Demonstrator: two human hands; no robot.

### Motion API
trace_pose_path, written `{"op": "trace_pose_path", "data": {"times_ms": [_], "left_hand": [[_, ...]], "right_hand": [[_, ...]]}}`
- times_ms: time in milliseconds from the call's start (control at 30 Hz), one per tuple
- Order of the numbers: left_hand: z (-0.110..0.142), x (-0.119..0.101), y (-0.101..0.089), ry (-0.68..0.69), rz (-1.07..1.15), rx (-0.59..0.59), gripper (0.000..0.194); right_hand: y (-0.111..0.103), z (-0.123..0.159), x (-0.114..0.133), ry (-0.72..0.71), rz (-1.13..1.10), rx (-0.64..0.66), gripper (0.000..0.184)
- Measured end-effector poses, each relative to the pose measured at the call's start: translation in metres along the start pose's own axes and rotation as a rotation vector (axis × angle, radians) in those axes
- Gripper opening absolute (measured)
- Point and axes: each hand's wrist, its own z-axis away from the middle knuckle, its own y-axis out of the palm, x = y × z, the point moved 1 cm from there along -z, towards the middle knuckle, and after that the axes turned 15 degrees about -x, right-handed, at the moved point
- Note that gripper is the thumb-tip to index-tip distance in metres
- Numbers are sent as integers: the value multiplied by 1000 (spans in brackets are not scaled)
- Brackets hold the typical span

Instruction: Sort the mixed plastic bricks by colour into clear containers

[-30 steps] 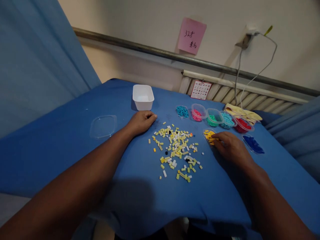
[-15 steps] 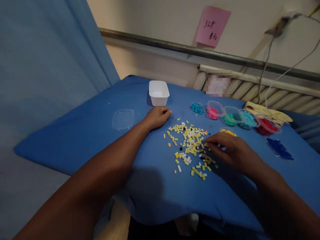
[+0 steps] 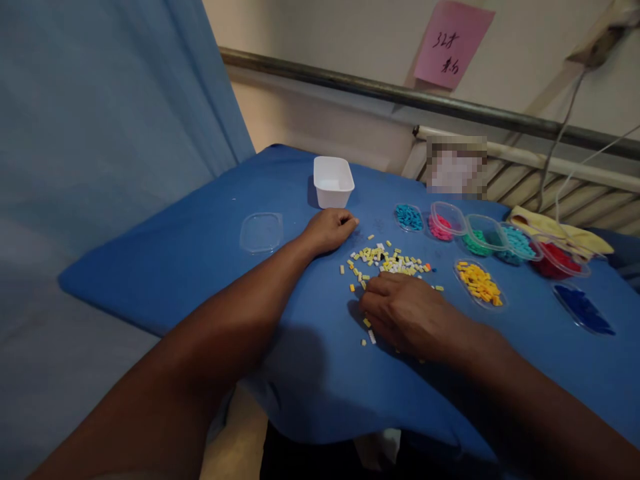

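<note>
- Bricks (image 3: 415, 265), pale yellow and white: scattered on blue desk (image 3: 175, 267), partly beneath right hand (image 3: 410, 313).
- Its fingers (image 3: 374, 301): bent downward; opening and hold cannot be told.
- Left hand (image 3: 327, 231): curled, opening unclear, near white tub (image 3: 333, 196).

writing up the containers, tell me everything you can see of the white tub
The white tub is an open, roughly square container with rounded corners, a thin rim and walls narrowing slightly toward the base. It looks like smooth, opaque plastic. It stands upright on the blue cloth, toward the wall side, just beyond the left hand, which rests close to its near base; whether they touch is unclear. No lid is on it, and the part of its inside that shows holds no bricks.
</note>
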Motion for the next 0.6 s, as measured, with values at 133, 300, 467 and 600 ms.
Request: {"op": "trace_pose_path", "data": {"times_ms": [133, 300, 467, 600], "left_hand": [[1, -1, 0, 6, -4, -3, 35], [0, -2, -1, 19, -22, 5, 35], [2, -3, -2, 16, -4, -6, 34], [2, -3, -1, 15, 0, -11, 33]], "right_hand": [[-2, -2, 3, 55, -89, -45, 15], [5, -16, -3, 224, -123, -142, 10], [17, -36, -6, 222, 21, -57, 15], [25, -41, -6, 154, 72, -30, 16]]}}
